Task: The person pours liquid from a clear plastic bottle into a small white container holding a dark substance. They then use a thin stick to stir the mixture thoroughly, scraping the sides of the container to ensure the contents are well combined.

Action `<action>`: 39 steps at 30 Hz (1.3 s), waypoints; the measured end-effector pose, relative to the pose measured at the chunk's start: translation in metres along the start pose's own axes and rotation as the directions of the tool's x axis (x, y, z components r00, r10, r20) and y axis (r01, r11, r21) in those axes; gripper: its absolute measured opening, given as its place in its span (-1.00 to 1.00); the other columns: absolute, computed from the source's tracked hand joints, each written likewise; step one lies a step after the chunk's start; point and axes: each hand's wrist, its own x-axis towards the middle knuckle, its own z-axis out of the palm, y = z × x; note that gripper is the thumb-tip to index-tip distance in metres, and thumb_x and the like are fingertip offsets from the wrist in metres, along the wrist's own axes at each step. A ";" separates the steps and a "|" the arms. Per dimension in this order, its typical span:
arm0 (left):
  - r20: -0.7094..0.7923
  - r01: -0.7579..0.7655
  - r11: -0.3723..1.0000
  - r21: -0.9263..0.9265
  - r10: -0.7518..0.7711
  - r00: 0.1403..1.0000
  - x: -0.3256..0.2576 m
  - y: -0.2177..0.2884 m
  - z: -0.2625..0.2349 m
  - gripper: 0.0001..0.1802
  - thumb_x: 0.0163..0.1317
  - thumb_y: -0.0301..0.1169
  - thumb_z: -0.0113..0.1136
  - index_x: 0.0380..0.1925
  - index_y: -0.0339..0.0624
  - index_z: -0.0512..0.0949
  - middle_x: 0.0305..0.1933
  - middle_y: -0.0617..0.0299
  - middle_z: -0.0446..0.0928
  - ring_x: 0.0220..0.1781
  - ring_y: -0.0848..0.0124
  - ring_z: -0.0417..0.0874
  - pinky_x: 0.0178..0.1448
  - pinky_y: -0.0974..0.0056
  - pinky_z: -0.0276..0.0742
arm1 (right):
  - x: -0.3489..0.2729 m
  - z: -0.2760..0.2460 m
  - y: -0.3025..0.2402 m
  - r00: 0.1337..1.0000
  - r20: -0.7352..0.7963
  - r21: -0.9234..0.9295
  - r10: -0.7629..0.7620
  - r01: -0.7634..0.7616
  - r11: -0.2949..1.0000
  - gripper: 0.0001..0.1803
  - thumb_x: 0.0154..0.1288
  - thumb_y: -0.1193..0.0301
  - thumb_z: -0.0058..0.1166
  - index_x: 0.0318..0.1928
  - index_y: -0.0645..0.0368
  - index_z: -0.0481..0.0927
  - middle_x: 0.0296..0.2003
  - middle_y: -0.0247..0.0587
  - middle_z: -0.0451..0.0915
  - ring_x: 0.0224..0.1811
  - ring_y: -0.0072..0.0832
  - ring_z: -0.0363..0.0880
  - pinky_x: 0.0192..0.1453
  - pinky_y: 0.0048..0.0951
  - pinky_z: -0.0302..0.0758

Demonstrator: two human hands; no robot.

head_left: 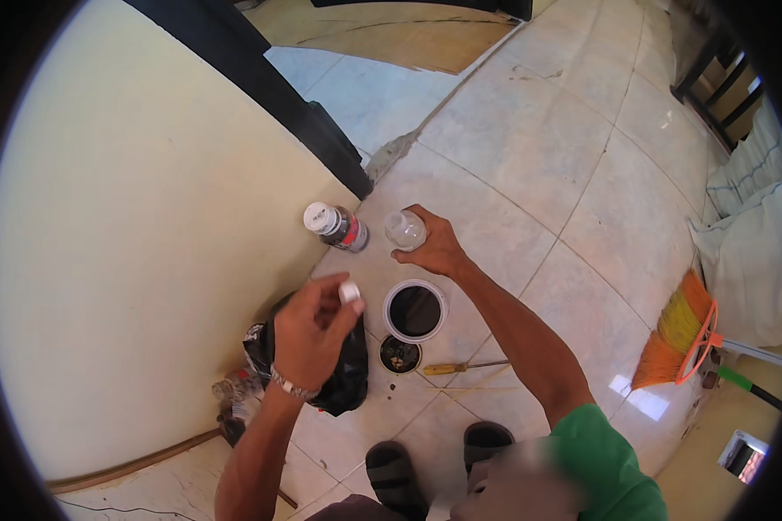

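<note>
Tiled floor [504,165], broom [672,334] and sandals [394,476] suggest a home.

Bright light glares white off the tiles [617,195], whose outer lines bend.

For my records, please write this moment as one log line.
left hand: holds white cap | right hand: holds clear bottle | floor: open tub, yellow-handled tool, red-labelled bottle

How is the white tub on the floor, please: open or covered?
The tub is open: its dark contents show uncovered from above.
</note>
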 end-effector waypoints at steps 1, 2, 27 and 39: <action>-0.001 -0.044 0.996 0.082 0.044 0.999 0.013 0.002 0.003 -0.64 0.41 -0.45 0.39 0.14 -0.37 0.63 -0.12 0.09 0.74 -0.16 0.47 0.75 -0.05 0.34 0.70 | -0.003 0.002 -0.001 0.999 -0.019 -0.004 -0.029 0.029 1.000 -0.35 -0.10 0.40 0.60 0.07 0.16 0.61 -0.10 -0.14 0.75 -0.02 -0.36 0.72 0.15 -0.31 0.63; 0.003 -0.095 0.984 0.153 0.096 0.995 0.032 0.004 0.007 -0.66 0.41 -0.42 0.39 0.11 -0.37 0.65 -0.15 0.07 0.74 -0.20 0.46 0.75 -0.08 0.34 0.70 | -0.006 0.000 -0.004 0.997 -0.042 -0.019 -0.059 0.058 0.998 -0.35 -0.12 0.41 0.58 0.07 0.16 0.61 -0.11 -0.10 0.74 -0.02 -0.27 0.73 0.14 -0.27 0.64; 0.287 -0.310 0.650 0.694 0.144 0.947 0.085 0.136 0.009 -0.53 0.60 -0.07 0.05 -0.07 -0.28 0.71 -0.41 -0.17 0.69 -0.29 -0.15 0.78 -0.10 -0.05 0.68 | -0.085 -0.052 -0.144 0.878 -0.343 -0.429 -0.333 0.169 0.887 -0.39 -0.19 0.36 0.50 -0.05 0.20 0.56 -0.19 -0.03 0.64 -0.06 -0.03 0.64 -0.06 -0.08 0.64; 0.157 -0.415 0.455 0.788 0.503 0.850 0.063 0.147 0.030 -0.43 0.49 -0.08 0.11 -0.66 -0.22 0.59 -0.60 -0.12 0.60 -0.58 -0.07 0.66 -0.47 -0.04 0.52 | -0.092 -0.063 -0.176 0.865 -0.304 -0.328 -0.398 0.297 0.897 -0.48 -0.17 0.38 0.49 -0.14 0.23 0.55 -0.30 -0.03 0.67 -0.24 0.01 0.70 -0.16 -0.12 0.65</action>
